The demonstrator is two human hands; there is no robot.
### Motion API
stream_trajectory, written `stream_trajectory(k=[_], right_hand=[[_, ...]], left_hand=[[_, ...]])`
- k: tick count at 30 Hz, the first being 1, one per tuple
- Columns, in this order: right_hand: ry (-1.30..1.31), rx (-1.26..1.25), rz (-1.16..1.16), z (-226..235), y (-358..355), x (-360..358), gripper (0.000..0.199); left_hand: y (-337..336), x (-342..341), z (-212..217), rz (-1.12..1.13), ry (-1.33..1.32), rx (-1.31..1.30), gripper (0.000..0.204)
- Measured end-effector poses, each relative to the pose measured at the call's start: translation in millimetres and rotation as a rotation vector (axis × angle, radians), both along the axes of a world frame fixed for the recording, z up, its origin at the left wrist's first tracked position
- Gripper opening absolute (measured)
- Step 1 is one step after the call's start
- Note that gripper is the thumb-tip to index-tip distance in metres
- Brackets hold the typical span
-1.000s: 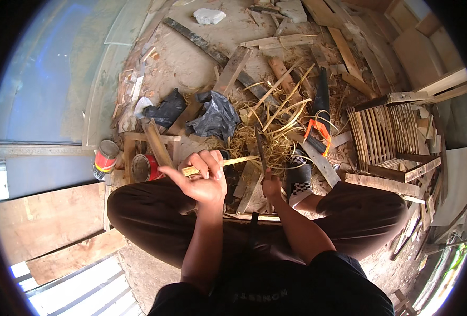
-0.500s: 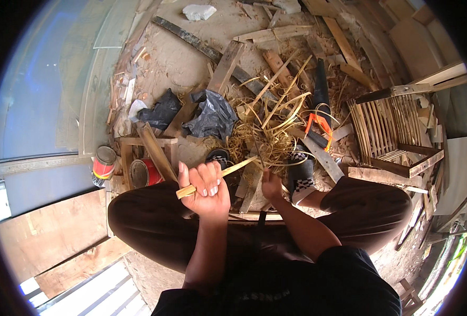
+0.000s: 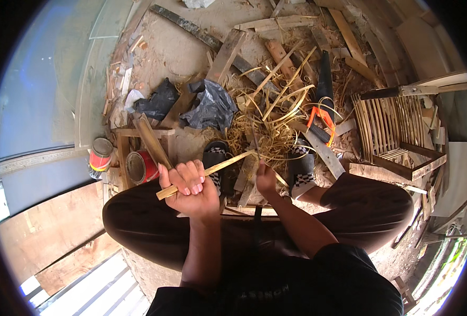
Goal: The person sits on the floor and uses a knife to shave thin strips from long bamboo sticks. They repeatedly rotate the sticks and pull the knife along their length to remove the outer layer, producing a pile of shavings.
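My left hand [image 3: 191, 188] is closed in a fist around a pale yellow strip of split wood or bamboo [image 3: 230, 161]. The strip slants up to the right, its short end sticking out past the heel of the fist. My right hand [image 3: 266, 180] grips a knife, whose thin dark blade [image 3: 255, 140] points away from me. Strip and blade meet just above the right hand. Beneath them lies a heap of curly yellow shavings [image 3: 275, 139], spread between my two feet in dark sandals.
An orange-handled saw [image 3: 322, 126] lies right of the shavings, near a slatted wooden frame [image 3: 389, 129]. Crumpled black plastic [image 3: 210, 105] is at left, beyond two red cans, one the nearer can [image 3: 142, 167]. Boards [image 3: 227, 55] and offcuts litter the floor ahead.
My left hand has shifted left, and more of the strip shows between it and the blade. My right hand has moved slightly left and away. The whole view has tilted a little.
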State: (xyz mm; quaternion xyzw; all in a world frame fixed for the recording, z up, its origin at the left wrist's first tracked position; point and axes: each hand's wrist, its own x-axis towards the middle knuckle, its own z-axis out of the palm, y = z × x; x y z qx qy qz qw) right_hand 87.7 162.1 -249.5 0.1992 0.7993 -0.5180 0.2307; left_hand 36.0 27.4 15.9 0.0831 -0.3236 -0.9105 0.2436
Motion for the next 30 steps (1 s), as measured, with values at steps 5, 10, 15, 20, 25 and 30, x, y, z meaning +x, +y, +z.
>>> stream_trajectory(k=[5,10,15,20,25,30], right_hand=[[0.063,-0.035,-0.074,-13.0,-8.0,4.7,0.059],[-0.196,-0.015,-0.01,-6.6,8.0,5.2,0.066],[0.046,-0.016,-0.019,-34.3,-3.9,14.0,0.065],[0.071,0.024,-0.006,-26.1,-6.4,12.2,0.066],[-0.359,0.052,0.099,-8.0,10.1,2.2,0.057],[0.131,0.126,0.032,-27.1,-4.8,16.2,0.056]], left_hand=[[-4.8,-2.1,-2.3,-0.028,0.041,-0.002,0.061],[-16.2,1.5,-5.7,0.042,-0.037,0.011,0.061],[-14.8,-0.4,-5.5,0.033,-0.009,-0.003,0.061],[-27.9,-1.1,-10.3,0.076,-0.056,0.016,0.06],[-31.9,0.6,-12.4,0.052,-0.016,-0.025,0.059],[-28.6,-2.1,-11.0,0.079,-0.022,-0.002,0.059]])
